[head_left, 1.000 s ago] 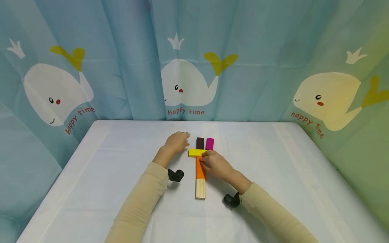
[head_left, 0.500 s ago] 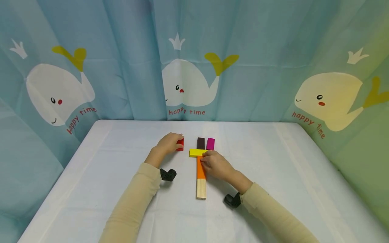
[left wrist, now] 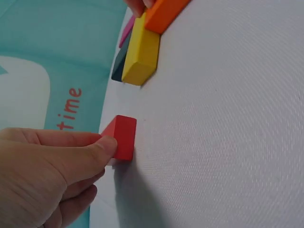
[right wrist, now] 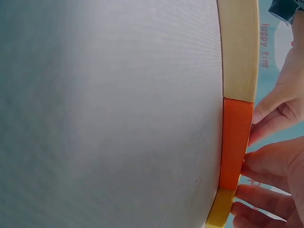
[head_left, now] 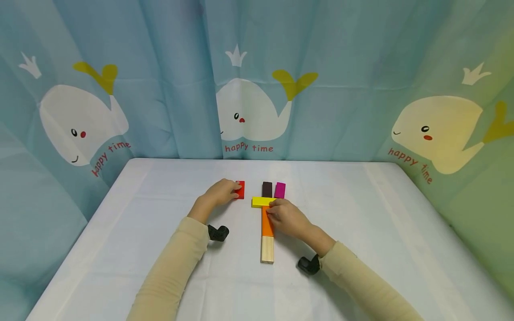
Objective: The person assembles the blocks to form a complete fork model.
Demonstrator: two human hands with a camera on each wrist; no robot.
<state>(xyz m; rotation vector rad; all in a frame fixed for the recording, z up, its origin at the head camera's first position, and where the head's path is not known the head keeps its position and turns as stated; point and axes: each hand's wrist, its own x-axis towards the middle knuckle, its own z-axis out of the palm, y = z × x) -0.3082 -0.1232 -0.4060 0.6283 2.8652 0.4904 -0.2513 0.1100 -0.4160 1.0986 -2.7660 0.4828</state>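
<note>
My left hand (head_left: 218,191) pinches a red block (head_left: 242,190) between thumb and fingers, low over the table. In the left wrist view the thumb lies against the near face of that red block (left wrist: 126,137). My right hand (head_left: 290,218) rests its fingertips on a yellow block (head_left: 261,202) and an orange block (head_left: 267,223), covering the yellow one's right end. The yellow block lies crosswise at the far end of the orange one. A plain wooden block (head_left: 267,249) continues the line toward me. Beyond the yellow block lie a dark brown block (head_left: 267,189) and a magenta block (head_left: 280,190), side by side.
A white cloth covers the table (head_left: 353,209). Behind it hangs a blue-green curtain (head_left: 345,120) printed with whales. Small black devices sit at both wrists, the left device (head_left: 218,233) and the right device (head_left: 309,265), close above the cloth.
My left hand has moved left, away from the block row, and the red block now shows between its fingers. My right hand has stayed at the yellow and orange blocks.
</note>
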